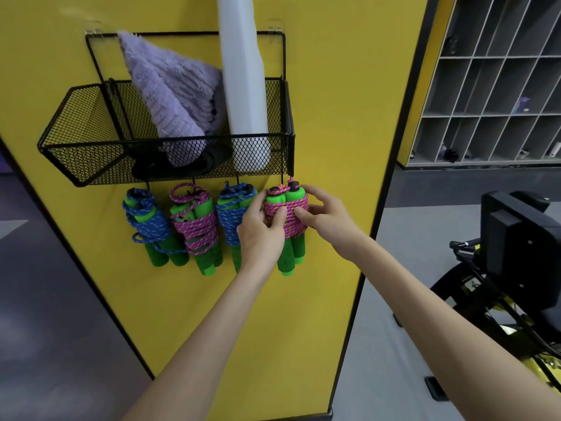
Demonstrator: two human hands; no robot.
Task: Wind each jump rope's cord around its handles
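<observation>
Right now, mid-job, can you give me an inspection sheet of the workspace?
Surface: yellow panel carrying a black mesh basket.
Job's things: four wound ropes hang under the basket: left blue rope with a loose loop, left pink rope, right blue rope, right pink rope.
Clutter: purple towel and white bottle in the basket.
Grips: left grip and right grip both hold the right pink rope.
Cables: nothing seen.
Surroundings: grey shelves, black and yellow machine at right.

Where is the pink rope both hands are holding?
Head view: the pink jump rope is at the rightmost hook under the black mesh basket, right of a blue jump rope, between the left hand and right hand.
</observation>
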